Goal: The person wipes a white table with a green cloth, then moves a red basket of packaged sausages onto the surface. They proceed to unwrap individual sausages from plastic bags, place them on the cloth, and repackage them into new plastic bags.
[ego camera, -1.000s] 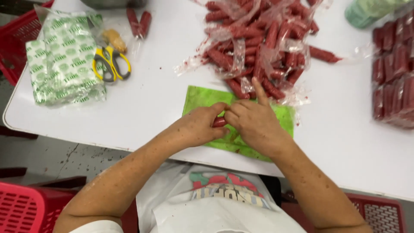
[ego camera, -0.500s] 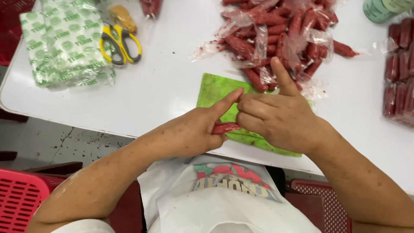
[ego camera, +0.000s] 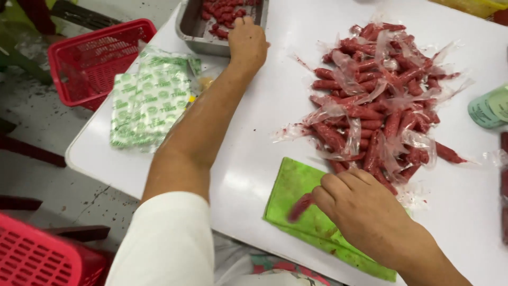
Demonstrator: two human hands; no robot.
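My left hand point(ego camera: 246, 46) reaches far forward to the near rim of a metal tray point(ego camera: 191, 33) that holds peeled red sausages point(ego camera: 222, 11). Its fingers curl down over the rim, and what they hold is hidden. My right hand point(ego camera: 365, 212) rests over a green cloth point(ego camera: 288, 190) at the table's front edge. It grips a red sausage point(ego camera: 300, 207), which sticks out to the left and is blurred. Just beyond that hand lies a heap of red sausages in torn clear wrappers point(ego camera: 381, 111).
A stack of green-printed white bags point(ego camera: 148, 103) lies at the table's left edge point(ego camera: 90, 159). A red plastic basket point(ego camera: 92, 61) stands on the floor to the left, another red crate point(ego camera: 37, 254) at the bottom left. A pale green roll point(ego camera: 489, 108) sits at the right.
Both hands were together on a sausage over the green cloth. My left hand has since stretched out to the metal tray, while the right stays at the cloth with a sausage.
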